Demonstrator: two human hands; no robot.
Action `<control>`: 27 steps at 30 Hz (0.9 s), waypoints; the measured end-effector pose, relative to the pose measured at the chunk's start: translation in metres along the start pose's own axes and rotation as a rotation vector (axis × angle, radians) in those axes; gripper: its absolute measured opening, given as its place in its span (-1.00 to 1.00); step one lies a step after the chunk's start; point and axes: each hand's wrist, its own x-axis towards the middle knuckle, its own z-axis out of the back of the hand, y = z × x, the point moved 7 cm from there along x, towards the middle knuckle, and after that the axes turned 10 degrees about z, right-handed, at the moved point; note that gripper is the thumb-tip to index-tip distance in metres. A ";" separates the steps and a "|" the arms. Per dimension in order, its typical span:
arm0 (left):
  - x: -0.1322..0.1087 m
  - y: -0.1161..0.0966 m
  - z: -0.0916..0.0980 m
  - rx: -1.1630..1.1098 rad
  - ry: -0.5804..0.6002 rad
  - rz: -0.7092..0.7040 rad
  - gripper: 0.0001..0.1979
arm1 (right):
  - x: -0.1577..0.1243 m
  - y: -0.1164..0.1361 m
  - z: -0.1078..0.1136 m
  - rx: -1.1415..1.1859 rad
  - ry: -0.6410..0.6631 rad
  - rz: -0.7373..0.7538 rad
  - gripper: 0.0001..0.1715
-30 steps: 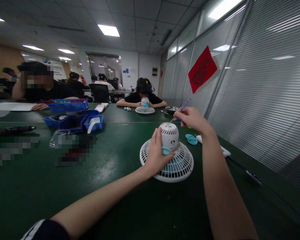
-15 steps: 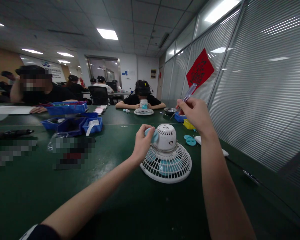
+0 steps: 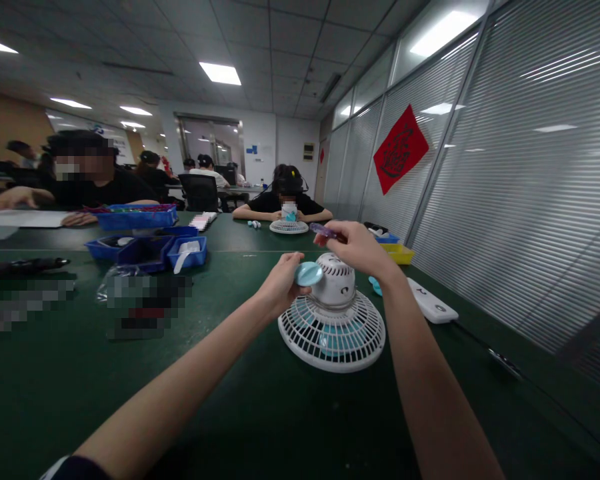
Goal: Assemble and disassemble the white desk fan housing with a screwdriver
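Observation:
A white fan head (image 3: 333,283) stands motor-side up on the green table, its round grille (image 3: 353,347) facing down. Light-blue blades (image 3: 333,340) show through the bars. My left hand (image 3: 283,283) pinches a round light-blue cap (image 3: 309,274) beside the motor housing. Above the housing, my right hand (image 3: 355,245) is closed around a screwdriver with a clear purplish handle (image 3: 323,231). The screwdriver's shaft cannot be made out. Light-blue round pieces (image 3: 375,285) lie to the right, partly hidden by my right arm.
Blue bins (image 3: 145,252) stand at the left, one holding a white part (image 3: 184,253). At the right are a yellow bin (image 3: 397,253) and a white base-like piece (image 3: 433,303) with a cable. Across the table a person (image 3: 285,197) leans over another fan (image 3: 289,227).
My right hand has come left and down over the motor housing, tipping the screwdriver. My left hand has turned the light-blue cap so its flat face shows.

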 end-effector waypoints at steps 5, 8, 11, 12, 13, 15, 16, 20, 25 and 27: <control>0.002 0.005 -0.007 -0.040 0.114 0.102 -0.78 | -0.005 -0.004 -0.020 0.017 0.274 0.022 -0.83; -0.001 0.002 -0.011 -0.083 0.183 0.126 -0.73 | -0.007 -0.008 -0.021 0.028 0.327 0.013 -0.84; -0.002 0.000 -0.013 -0.129 0.220 0.118 -0.72 | -0.007 -0.009 -0.016 0.037 0.303 -0.014 -0.85; -0.003 -0.001 -0.014 -0.137 0.235 0.106 -0.72 | -0.007 -0.009 -0.013 0.032 0.276 -0.028 -0.86; -0.003 -0.001 -0.015 -0.138 0.247 0.088 -0.73 | -0.007 -0.010 -0.008 0.015 0.233 -0.045 -0.86; -0.004 -0.002 -0.016 -0.109 0.263 0.049 -0.75 | -0.007 -0.013 0.004 -0.044 0.119 -0.089 -0.86; -0.005 -0.002 -0.017 -0.080 0.265 0.028 -0.76 | -0.008 -0.014 0.010 -0.079 0.064 -0.114 -0.85; -0.006 -0.004 -0.015 0.090 0.223 -0.084 -0.78 | -0.011 -0.024 0.020 -0.208 -0.007 -0.202 -0.83; -0.001 -0.004 -0.008 0.205 0.157 -0.130 -0.75 | -0.011 -0.034 0.013 -0.308 0.075 -0.243 -0.83; 0.002 -0.003 -0.005 0.216 0.147 -0.126 -0.74 | -0.010 -0.034 0.009 -0.308 0.110 -0.247 -0.85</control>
